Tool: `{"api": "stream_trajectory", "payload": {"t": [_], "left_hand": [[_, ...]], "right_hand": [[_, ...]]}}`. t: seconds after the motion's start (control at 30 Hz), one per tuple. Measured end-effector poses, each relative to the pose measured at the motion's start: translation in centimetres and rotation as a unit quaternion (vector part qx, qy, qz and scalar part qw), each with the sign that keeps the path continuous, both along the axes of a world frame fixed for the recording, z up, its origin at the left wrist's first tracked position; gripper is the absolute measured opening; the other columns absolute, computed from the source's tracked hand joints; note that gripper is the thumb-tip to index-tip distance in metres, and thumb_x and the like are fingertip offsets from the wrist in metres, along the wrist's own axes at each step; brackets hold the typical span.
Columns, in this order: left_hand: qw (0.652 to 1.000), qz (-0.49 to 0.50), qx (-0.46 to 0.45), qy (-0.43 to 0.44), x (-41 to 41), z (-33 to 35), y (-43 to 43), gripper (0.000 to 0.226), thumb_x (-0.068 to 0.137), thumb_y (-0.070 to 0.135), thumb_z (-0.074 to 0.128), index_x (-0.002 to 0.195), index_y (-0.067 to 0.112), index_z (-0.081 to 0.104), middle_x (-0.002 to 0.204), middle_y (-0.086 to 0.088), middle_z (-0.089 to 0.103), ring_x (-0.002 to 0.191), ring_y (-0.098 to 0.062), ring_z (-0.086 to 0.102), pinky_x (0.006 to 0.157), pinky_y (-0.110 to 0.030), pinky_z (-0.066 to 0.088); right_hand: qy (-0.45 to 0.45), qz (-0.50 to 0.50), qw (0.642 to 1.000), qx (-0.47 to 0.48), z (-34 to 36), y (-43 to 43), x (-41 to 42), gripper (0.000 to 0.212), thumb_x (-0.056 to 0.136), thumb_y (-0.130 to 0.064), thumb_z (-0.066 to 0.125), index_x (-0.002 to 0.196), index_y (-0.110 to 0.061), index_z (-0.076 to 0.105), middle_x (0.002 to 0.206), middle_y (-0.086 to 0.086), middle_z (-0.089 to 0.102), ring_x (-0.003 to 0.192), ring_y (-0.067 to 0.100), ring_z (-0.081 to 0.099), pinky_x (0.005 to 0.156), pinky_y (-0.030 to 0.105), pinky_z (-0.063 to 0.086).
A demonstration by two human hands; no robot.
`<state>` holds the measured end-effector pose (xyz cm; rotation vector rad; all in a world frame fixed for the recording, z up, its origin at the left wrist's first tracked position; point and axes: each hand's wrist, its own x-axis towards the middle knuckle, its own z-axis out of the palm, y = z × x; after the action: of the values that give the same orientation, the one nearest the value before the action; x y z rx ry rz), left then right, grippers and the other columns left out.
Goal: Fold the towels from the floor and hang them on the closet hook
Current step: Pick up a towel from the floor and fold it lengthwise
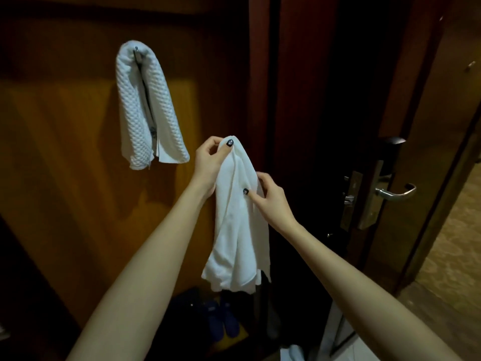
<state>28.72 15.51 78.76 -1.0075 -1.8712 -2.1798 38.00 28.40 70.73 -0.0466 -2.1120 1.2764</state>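
Towel in hand: a smooth towel (235,217), white, hangs lengthwise in the air in front of the closet panel (65,152), to the right of the hook (137,52) and lower than it.
Left hand (208,162): its fingers (210,143) curl round the towel's top bend, and the thumb pinches the cloth from the front.
Right hand (270,196): it pinches a fold partway down the towel, with the other fingers loosely curled beside it.
Towel on hook: a waffle towel (148,105), also white, is draped over the hook with both ends hanging down against the panel.
Risk, fold: the layers look loose and uneven at the bottom edge. If either pinch slackens, the fold probably opens and the cloth drops.
Risk, hook: the only hook in view is occupied. Pushing a second towel over it could drag the waffle towel off, or leave the new one with too little metal to stay on.
Risk, light: the corner is dim, so the hook tip is easy to miss.
Count: two towels, one held and one hung; one hook; two hands; one door handle (395,192); one pair of blue slippers (223,321) below.
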Motion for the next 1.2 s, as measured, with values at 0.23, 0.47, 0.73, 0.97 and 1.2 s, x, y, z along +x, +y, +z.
{"api": "stream_trajectory", "payload": {"t": [0.23,0.47,0.73,0.97,1.2], "left_hand": [[0.997,0.074,-0.019,-0.013,-3.6,-1.6,-2.7,0.020,0.096,0.018,0.057,0.077,0.014,0.051,0.069,-0.001,0.044,0.066,-0.011,0.043,0.060,-0.021,0.035],[0.979,0.184,-0.075,0.038,-4.8,-6.3,-4.6,0.005,0.091,0.002,0.059,0.091,0.007,0.057,0.083,-0.003,0.060,0.082,-0.015,0.056,0.071,-0.019,0.043],[0.999,-0.020,-0.031,-0.024,-2.1,-5.2,1.2,0.041,0.084,-0.003,0.066,0.116,0.017,0.049,0.089,-0.009,0.067,0.083,-0.009,0.067,0.074,-0.021,0.052],[0.997,-0.006,0.047,-0.055,-4.0,-4.1,1.1,0.033,0.083,0.002,0.069,0.107,0.023,0.062,0.076,-0.001,0.065,0.072,-0.013,0.062,0.067,-0.022,0.050],[0.993,0.058,0.088,-0.050,-4.7,-3.3,-1.0,0.015,0.078,0.015,0.071,0.083,0.028,0.075,0.085,0.005,0.072,0.085,-0.009,0.066,0.074,-0.020,0.051]], "right_hand": [[-0.033,-0.068,0.992,-0.104,-3.5,1.4,-3.1,0.009,0.094,-0.024,0.058,0.090,-0.023,0.067,0.088,-0.006,0.068,0.082,0.007,0.065,0.071,0.030,0.052],[0.058,0.035,0.997,-0.024,3.0,2.4,-6.1,0.015,0.092,-0.011,0.059,0.093,-0.022,0.070,0.091,-0.013,0.069,0.090,-0.001,0.064,0.080,0.013,0.047],[0.044,0.086,0.991,0.088,6.3,1.9,-8.7,0.010,0.086,-0.006,0.062,0.087,-0.013,0.069,0.070,-0.012,0.061,0.063,-0.005,0.053,0.061,0.013,0.040],[0.000,0.089,0.996,0.011,4.6,5.0,-7.3,0.011,0.087,-0.013,0.069,0.098,-0.015,0.070,0.076,-0.010,0.064,0.067,0.000,0.055,0.065,0.017,0.044],[-0.133,0.172,0.976,-0.031,0.0,5.4,-5.2,0.010,0.089,-0.006,0.065,0.081,-0.012,0.068,0.071,-0.010,0.067,0.058,-0.007,0.059,0.048,0.008,0.040]]}}
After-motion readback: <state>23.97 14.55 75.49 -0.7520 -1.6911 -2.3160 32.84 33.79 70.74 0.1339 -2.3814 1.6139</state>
